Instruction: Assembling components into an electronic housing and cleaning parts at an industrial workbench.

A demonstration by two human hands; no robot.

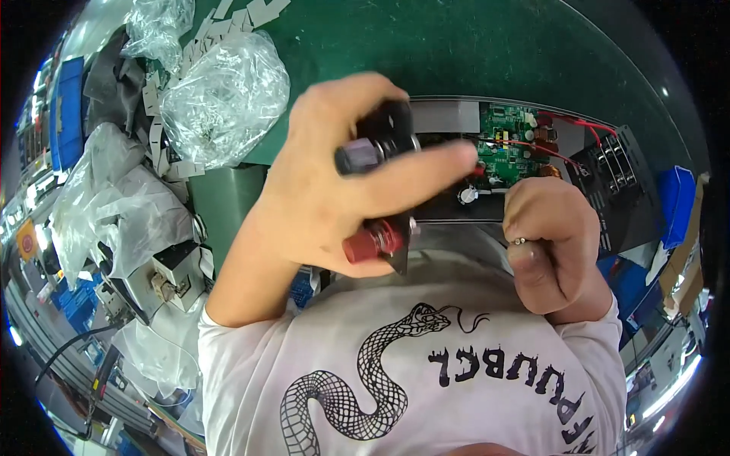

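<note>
We find the left hand (334, 190) raised close to the camera, fingers clamped around a black terminal plate (391, 152) carrying a grey binding post (357, 156) above and a red binding post (371, 243) below. The plate is held in the air, above the near edge of the open chassis (456, 118). The right hand (547, 243) is curled into a fist just beside the green circuit board (513, 152); a small metal piece (518, 241) shows at its fingers. Red wires (578, 123) cross the board. Clear plastic bags (224, 95) lie on the green bench (426, 45) to the left.
</note>
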